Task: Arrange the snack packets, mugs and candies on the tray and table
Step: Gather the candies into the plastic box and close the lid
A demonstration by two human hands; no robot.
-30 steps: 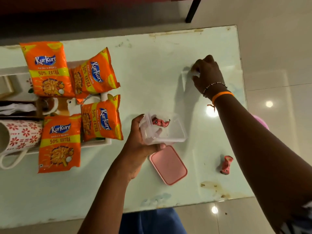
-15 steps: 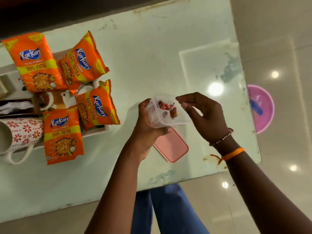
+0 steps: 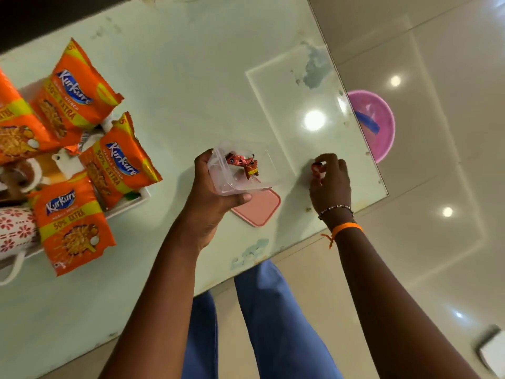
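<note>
My left hand [image 3: 210, 198] holds a clear plastic box [image 3: 243, 170] above the glass table [image 3: 191, 77]; two red wrapped candies [image 3: 243, 164] lie inside it. My right hand [image 3: 330, 181] rests on the table to the right, fingers closed around a red candy [image 3: 317, 168]. A pink lid [image 3: 258, 209] lies flat under the box. Several orange snack packets [image 3: 120, 162] lie on and around a white tray [image 3: 131, 201] at the left. A white mug with red flowers [image 3: 16, 231] lies on its side at the far left.
The table's right edge [image 3: 363, 138] runs close beside my right hand, its near edge just below. A pink bowl [image 3: 374, 124] sits on the floor beyond the right edge. My blue trouser legs [image 3: 262, 324] show below the table.
My right hand left the box, where it dropped a second candy, and moved right and down onto the table, closing on another red candy. The view tilted and shifted.
</note>
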